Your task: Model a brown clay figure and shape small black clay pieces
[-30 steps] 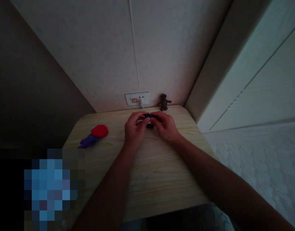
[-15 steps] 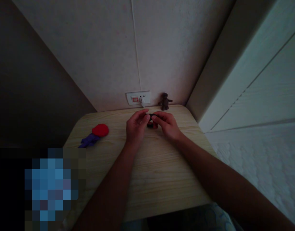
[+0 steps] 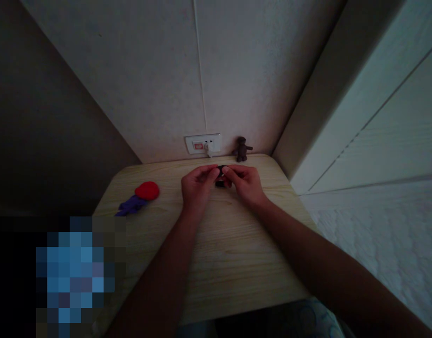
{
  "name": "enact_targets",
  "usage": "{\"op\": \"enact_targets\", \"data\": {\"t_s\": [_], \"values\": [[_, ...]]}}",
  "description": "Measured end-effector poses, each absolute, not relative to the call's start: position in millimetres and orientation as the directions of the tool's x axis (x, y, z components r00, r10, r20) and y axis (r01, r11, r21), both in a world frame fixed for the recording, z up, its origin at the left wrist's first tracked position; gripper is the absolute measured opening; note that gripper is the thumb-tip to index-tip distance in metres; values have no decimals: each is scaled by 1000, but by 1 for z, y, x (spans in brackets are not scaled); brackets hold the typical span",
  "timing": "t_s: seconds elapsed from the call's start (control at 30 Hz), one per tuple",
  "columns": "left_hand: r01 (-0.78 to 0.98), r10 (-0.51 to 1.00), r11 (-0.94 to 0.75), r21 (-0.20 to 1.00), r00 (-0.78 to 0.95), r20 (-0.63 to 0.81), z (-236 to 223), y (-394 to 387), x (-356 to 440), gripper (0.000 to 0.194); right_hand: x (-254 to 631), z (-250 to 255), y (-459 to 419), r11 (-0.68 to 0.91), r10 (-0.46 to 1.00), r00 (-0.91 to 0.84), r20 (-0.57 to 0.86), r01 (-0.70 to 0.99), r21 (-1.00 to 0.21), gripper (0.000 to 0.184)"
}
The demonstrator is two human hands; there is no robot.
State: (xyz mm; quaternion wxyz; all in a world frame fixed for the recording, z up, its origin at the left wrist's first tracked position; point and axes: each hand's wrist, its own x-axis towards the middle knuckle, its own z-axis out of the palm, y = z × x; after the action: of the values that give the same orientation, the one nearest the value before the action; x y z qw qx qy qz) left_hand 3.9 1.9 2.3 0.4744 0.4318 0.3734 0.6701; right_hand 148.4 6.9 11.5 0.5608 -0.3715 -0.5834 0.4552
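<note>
My left hand (image 3: 199, 184) and my right hand (image 3: 246, 180) meet over the far part of the wooden tabletop. Thumbs and fingertips of both pinch one small dark piece (image 3: 221, 170), which looks like black modelling clay. Just below it, between the hands, a second black bit (image 3: 220, 184) shows, partly covered by the right fingers. Whether the two black bits are joined, I cannot tell.
On the left of the wooden table (image 3: 216, 263) lie a flat red disc (image 3: 147, 190) and a purple clay-like shape (image 3: 132, 205). A small brown figure (image 3: 241, 149) stands at the back against the wall, near a socket (image 3: 202, 143) with a white plug.
My left hand has shifted slightly left, and its raised index finger has come down onto the black piece. My right hand's fingers have moved a little; the other objects are where they were.
</note>
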Motion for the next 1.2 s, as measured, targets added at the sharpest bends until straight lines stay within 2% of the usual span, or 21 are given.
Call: {"op": "enact_targets", "data": {"t_s": [0.1, 0.2, 0.33, 0.53, 0.67, 0.8, 0.93, 1.07, 1.2], "values": [[-287, 959, -277, 917, -148, 243, 4, 1, 5, 37, 150, 11, 10, 357, 934, 8, 357, -21, -934, 39], [-263, 956, -278, 924, -175, 237, 4, 0, 5, 32, 150, 9, 13, 301, 953, 39, 299, -74, -951, 42], [-235, 953, -278, 931, -187, 238, 2, 2, 4, 29, 148, 7, 14, 235, 971, -3, 238, -150, -960, 42], [-209, 954, -270, 940, -194, 231, 0, 3, 1, 27, 150, 5, 15, 217, 963, -117, 244, -206, -954, 42], [-285, 958, -254, 924, -203, 201, 0, 3, 3, 29, 150, 4, 16, 154, 974, -108, 199, -325, -933, 40], [-365, 966, -231, 902, -199, 167, -2, 4, 6, 30, 147, 7, 14, 11, 985, -148, 90, -466, -885, 39], [-311, 959, -256, 915, -201, 200, -5, 5, 6, 26, 146, 10, 10, -87, 981, -192, 30, -571, -816, 34], [-183, 939, -307, 934, -217, 266, -3, 3, 4, 19, 147, 12, 10, -79, 983, -180, 37, -595, -800, 33], [-213, 949, -300, 930, -164, 268, 2, 1, 6, 23, 146, 9, 13, -11, 989, -129, 75, -565, -825, 34]]}}
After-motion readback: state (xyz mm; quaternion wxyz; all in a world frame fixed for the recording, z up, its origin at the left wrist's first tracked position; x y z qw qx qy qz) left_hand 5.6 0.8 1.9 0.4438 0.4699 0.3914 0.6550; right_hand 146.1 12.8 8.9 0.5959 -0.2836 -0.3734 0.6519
